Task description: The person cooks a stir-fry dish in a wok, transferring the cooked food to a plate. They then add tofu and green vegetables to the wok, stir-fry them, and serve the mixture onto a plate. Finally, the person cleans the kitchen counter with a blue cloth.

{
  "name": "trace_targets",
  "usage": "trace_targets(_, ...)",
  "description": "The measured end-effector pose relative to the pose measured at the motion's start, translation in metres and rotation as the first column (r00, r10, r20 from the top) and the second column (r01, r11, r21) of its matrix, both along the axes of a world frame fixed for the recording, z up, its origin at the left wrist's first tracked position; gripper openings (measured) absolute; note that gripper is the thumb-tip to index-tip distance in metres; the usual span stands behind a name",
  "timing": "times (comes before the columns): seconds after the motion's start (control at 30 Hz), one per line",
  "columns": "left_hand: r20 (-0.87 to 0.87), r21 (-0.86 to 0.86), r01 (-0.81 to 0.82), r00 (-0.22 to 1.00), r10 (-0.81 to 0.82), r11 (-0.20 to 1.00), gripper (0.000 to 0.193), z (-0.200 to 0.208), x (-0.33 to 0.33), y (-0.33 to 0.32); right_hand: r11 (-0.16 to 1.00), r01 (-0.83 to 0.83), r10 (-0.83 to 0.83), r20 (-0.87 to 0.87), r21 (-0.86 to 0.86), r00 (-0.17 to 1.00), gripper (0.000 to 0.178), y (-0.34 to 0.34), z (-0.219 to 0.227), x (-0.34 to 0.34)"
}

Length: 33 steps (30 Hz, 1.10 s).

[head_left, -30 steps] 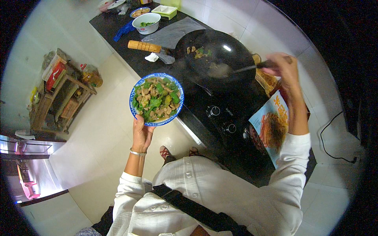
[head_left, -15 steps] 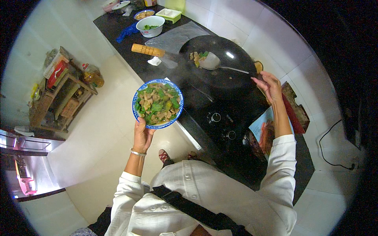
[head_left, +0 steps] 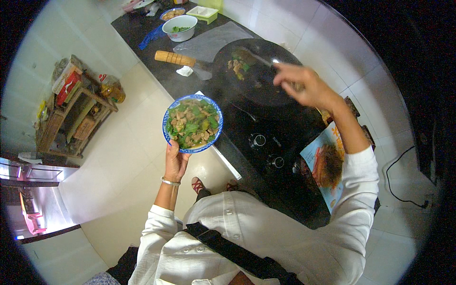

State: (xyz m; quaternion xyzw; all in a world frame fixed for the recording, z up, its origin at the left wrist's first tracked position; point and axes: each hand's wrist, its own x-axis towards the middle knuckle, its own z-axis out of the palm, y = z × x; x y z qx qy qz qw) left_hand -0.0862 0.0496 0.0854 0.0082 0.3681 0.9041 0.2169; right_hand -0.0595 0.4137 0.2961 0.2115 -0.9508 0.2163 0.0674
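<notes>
My left hand (head_left: 175,164) grips the near edge of a blue-and-white bowl (head_left: 195,150), thumb at the rim. Filling the bowl is a stir-fry (head_left: 191,124) of meat pieces and green peppers. It is held beside the counter's front edge. Over the right side of a black wok (head_left: 266,94), my right hand (head_left: 308,87) is closed round the handle of a metal ladle (head_left: 261,58), slightly blurred. The ladle's head is at the far left part of the wok, by a small heap of leftover food (head_left: 237,68).
A cleaver with a wooden handle (head_left: 175,58) lies left of the wok. Farther back stand a white bowl of greens (head_left: 179,34) and a green-and-white container (head_left: 204,14). Stove knobs (head_left: 258,140) are at the front. A wooden shelf (head_left: 78,128) stands left.
My right hand has moved left and farther over the wok, and its fingers have closed round the ladle handle. The ladle's head has shifted up and left. The filled bowl has barely moved.
</notes>
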Motion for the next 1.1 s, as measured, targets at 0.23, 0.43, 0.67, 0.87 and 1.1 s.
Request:
trace_targets(0.23,-0.010,-0.040,0.025,1.000,-0.025,0.999,0.054,-0.011,-0.006,-0.003,0.912,-0.229,0.195,0.131,0.341,0.972,0.030,-0.025,-0.001,0.068)
trace_targets(0.43,-0.020,-0.020,0.044,0.999,-0.044,0.999,0.051,-0.008,-0.007,0.001,0.887,-0.104,0.122,-0.009,0.451,0.993,0.026,-0.020,-0.014,0.034)
trace_targets(0.67,0.015,-0.009,0.033,0.999,-0.033,0.999,0.048,-0.010,-0.011,-0.004,0.966,-0.085,-0.041,0.469,0.244,0.882,0.024,-0.050,0.046,0.049)
trace_targets(0.87,0.005,-0.024,0.073,0.997,-0.073,0.997,0.049,-0.016,-0.013,-0.007,0.798,0.544,-0.481,0.270,-0.260,0.834,0.013,0.053,0.078,0.040)
trace_targets(1.1,0.015,0.015,0.057,0.998,-0.057,0.998,0.045,-0.022,-0.016,-0.006,0.492,0.734,-0.541,0.495,-0.469,0.679,0.019,0.127,0.082,0.032)
